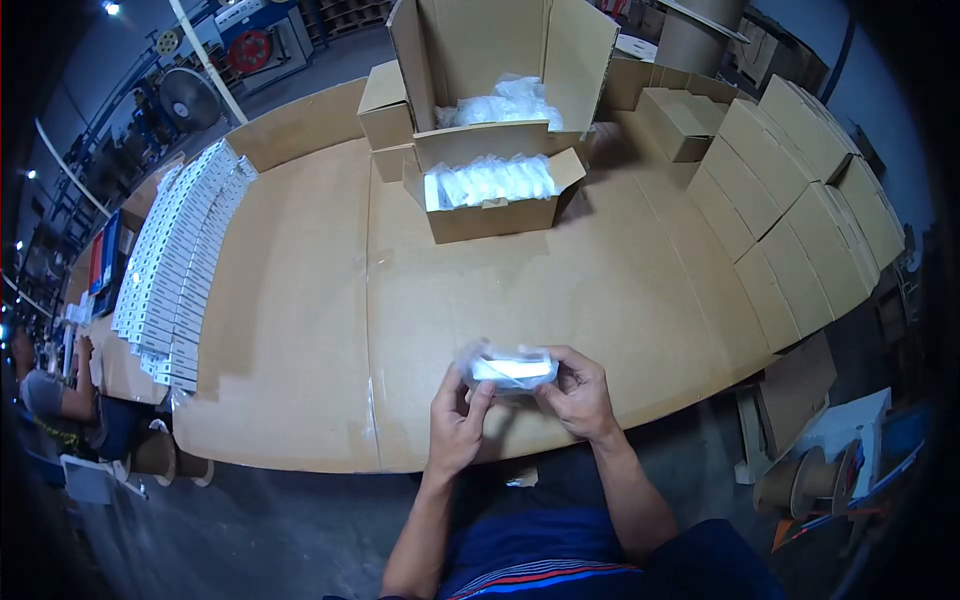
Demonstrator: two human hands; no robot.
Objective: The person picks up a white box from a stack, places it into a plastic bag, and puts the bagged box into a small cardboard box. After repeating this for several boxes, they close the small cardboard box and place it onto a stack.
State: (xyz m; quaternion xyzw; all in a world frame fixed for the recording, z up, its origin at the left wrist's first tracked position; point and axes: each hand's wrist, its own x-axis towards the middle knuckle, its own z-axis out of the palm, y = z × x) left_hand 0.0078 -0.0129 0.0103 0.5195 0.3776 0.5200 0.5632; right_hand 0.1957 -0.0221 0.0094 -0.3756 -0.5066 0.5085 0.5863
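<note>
Between both hands, over the near edge of the table, is a small white box in a clear plastic bag [512, 370]. My left hand [459, 420] grips its left end, thumb at the front. On the right end, my right hand [580, 395] pinches the plastic with thumb and fingers. Farther back stands an open cardboard box [492, 222] filled with a row of similar plastic-wrapped pieces [495, 182]. Behind it, a larger open carton [485, 50] holds more clear plastic bags [505, 103].
Stacked small white boxes [180, 260] line the table's left side. Closed cardboard boxes [790, 210] are piled at the right, with another box [680, 122] behind them. Cardboard covers the table [290, 330]. A co-worker [60, 395] sits at far left; cable spools [805, 485] stand at lower right.
</note>
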